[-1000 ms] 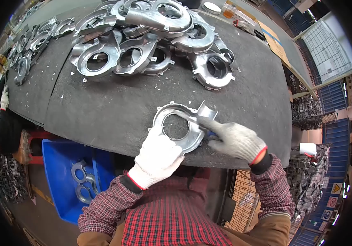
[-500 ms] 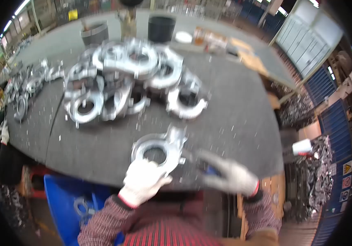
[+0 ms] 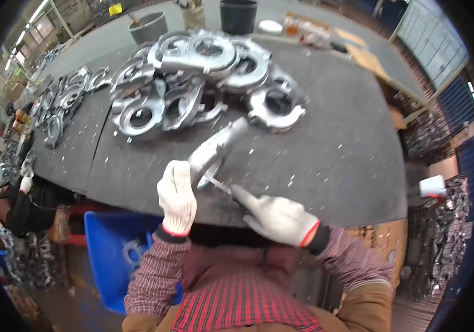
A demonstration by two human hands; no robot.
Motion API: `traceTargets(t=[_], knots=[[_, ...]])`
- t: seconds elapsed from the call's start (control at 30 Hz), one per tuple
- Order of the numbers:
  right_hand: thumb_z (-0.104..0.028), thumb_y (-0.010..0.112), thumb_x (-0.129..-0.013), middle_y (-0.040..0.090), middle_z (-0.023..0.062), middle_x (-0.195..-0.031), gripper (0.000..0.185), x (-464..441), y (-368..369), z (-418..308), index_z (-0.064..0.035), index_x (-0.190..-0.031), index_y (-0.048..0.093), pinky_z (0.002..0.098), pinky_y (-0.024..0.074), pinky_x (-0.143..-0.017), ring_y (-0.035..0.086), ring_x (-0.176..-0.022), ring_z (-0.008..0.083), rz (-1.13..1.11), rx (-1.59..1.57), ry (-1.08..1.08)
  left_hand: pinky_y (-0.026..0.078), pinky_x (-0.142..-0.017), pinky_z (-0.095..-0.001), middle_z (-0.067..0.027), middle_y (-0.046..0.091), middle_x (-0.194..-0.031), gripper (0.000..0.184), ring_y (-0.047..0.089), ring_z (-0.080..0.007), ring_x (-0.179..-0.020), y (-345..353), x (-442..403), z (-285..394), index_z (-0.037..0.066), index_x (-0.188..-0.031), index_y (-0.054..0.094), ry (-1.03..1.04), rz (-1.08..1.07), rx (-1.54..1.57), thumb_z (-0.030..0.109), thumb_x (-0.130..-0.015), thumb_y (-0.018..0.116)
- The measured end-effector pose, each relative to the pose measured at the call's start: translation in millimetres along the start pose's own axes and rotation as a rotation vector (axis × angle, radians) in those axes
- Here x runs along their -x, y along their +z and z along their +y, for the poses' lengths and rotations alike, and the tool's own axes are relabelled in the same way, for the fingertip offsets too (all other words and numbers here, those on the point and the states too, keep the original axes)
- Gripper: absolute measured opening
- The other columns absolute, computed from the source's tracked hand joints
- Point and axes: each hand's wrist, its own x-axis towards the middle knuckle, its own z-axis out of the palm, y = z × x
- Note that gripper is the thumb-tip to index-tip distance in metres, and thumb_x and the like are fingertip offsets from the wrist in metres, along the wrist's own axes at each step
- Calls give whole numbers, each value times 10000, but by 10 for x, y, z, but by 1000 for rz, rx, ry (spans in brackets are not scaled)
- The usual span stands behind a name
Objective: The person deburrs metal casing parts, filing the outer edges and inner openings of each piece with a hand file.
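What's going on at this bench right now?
A person in gloves holds a metal casting tilted up in the left hand. The right hand holds a slim tool whose tip is at the casting's lower side. A heap of similar castings lies further back on the dark table, and a blue bin with at least one ring-shaped part stands below its near edge.

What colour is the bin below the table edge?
The bin is blue, clearest in the head view.
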Motion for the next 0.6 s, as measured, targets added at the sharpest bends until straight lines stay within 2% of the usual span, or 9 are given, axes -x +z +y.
traceTargets(t=[0.1,0.17,0.27,0.33,0.43,0.47,0.53,0.57,0.6], knots=[[-270,631,-1067,754,231,-904,780,-66,134,31,-142,-1742,262,516,616,-548,778,-712,379,-60,-319,-60,430,-736,-292,34,562,-880,372,477,-79,-846,-27,67,-279,27,-1009,633,84,86,-17,312,-1216,513],[-265,617,-1100,709,147,-884,797,-34,-207,-273,-160,-1776,207,404,604,-516,733,-637,240,-448,-969,352,410,-714,-290,27,547,-851,377,464,-80,-823,39,104,-285,21,-1002,630,77,131,18,315,-1211,523],[-328,599,-1110,664,67,-917,815,63,5,-250,-181,-1789,173,297,575,-471,668,-594,144,-447,-1521,326,381,-697,-287,38,534,-850,394,443,-71,-815,46,137,-329,18,-992,624,67,191,68,331,-1209,526],[-329,566,-1128,642,77,-889,769,122,57,-292,-222,-1789,187,312,537,-413,611,-529,142,-446,-1665,407,449,-776,-298,32,588,-916,407,495,-81,-882,18,121,-355,21,-1024,644,43,166,78,345,-1221,498],[-411,480,-1179,557,53,-818,625,189,403,-235,-280,-1751,263,301,435,-345,499,-465,115,-455,-2413,228,453,-763,-306,28,600,-921,393,505,-85,-879,14,144,-368,17,-1032,650,40,158,77,327,-1220,499],[-411,480,-1179,557,53,-818,625,198,510,-241,-280,-1751,263,301,435,-345,499,-465,115,-480,-2406,235,455,-763,-312,26,604,-925,380,508,-88,-880,5,161,-364,14,-1031,651,33,144,95,309,-1219,501],[-453,461,-1190,558,61,-824,559,131,573,-296,-321,-1713,315,302,428,-340,518,-456,134,-636,-3058,-164,460,-767,-314,14,612,-923,370,514,-93,-875,-14,173,-303,9,-1027,653,61,153,10,290,-1215,500],[-509,467,-1181,563,66,-765,487,132,519,-324,-130,-1482,525,307,413,-327,535,-445,164,-506,-3090,-111,465,-771,-316,2,619,-920,360,520,-98,-871,-16,171,-284,5,-1024,654,90,142,-67,270,-1211,499],[-509,467,-1181,563,66,-765,487,86,580,-268,-130,-1482,525,307,413,-327,535,-445,164,-546,-3077,-80,465,-771,-316,2,619,-920,360,520,-98,-871,-2,161,-285,5,-1024,654,82,174,-71,270,-1211,499]])
